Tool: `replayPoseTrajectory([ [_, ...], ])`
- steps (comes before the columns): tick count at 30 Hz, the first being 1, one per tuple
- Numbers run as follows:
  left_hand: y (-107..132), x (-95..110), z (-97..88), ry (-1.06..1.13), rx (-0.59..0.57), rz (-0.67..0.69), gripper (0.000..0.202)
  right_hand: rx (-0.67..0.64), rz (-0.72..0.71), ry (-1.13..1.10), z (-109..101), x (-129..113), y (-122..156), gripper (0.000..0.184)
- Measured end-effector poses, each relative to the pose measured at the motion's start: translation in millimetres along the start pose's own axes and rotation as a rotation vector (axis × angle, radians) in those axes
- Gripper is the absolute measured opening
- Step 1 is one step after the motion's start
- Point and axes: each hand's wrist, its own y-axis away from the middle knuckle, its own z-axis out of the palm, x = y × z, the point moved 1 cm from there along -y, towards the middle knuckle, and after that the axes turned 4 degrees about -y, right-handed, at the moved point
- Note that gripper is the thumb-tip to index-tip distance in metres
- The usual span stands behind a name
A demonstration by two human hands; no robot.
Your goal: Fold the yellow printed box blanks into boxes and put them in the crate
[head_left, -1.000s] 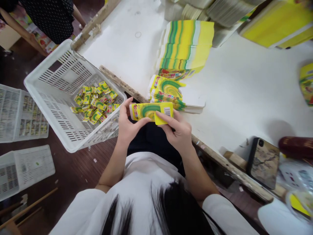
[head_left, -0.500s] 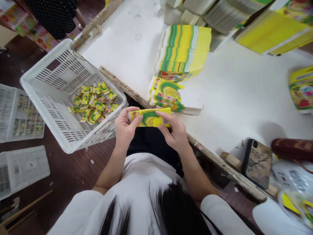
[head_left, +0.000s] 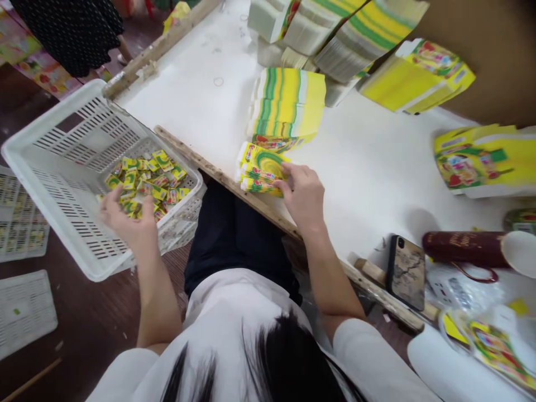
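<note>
My left hand (head_left: 125, 220) reaches into a white plastic basket (head_left: 50, 111) at my left, fingers spread over a heap of small yellow-green folded boxes (head_left: 146, 178); nothing shows in its grasp. My right hand (head_left: 302, 195) rests on a short stack of flat yellow-green cartons (head_left: 259, 162) at the near edge of the white table (head_left: 368, 162). Its bent fingers pinch the top carton at the stack's right end.
A taller fanned stack of cartons (head_left: 288, 103) lies just behind, with more piles (head_left: 335, 33) and opened cartons (head_left: 481, 162) farther back and right. A phone (head_left: 406, 272) and a maroon tube (head_left: 464, 248) sit at the right. Two more baskets (head_left: 19, 223) stand on the floor; another person (head_left: 71, 28) stands at top left.
The folded box I held in both hands is gone from them. My left hand swung left into the basket; my right hand moved up onto the flat carton stack. The camera shifted.
</note>
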Motion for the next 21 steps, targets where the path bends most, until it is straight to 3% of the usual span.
replayPoseTrajectory([
  [1,7,5,6.9,0.008,0.049,-0.028,0.054,0.005,-0.002,0.015,4,1,0,0.023],
  [2,15,12,16.4,0.055,0.019,-0.051,0.047,0.018,-0.005,0.018,6,1,0,0.021],
  [5,40,39,49.1,0.325,-0.179,-0.137,0.037,0.076,0.012,-0.03,5,-6,4,0.021],
  [8,58,64,75.4,0.596,-0.362,-0.185,0.039,0.127,0.096,-0.188,-3,-20,11,0.03],
  [11,67,87,89.1,0.822,-0.431,-0.15,0.051,-0.005,0.143,-0.445,-6,-44,24,0.037],
  [15,63,115,89.2,0.942,-0.335,-0.118,0.047,-0.294,0.127,-0.766,2,-82,48,0.029],
  [21,47,127,75.1,1.124,-0.087,-0.333,0.038,-0.324,0.119,-0.811,24,-109,65,0.03],
])
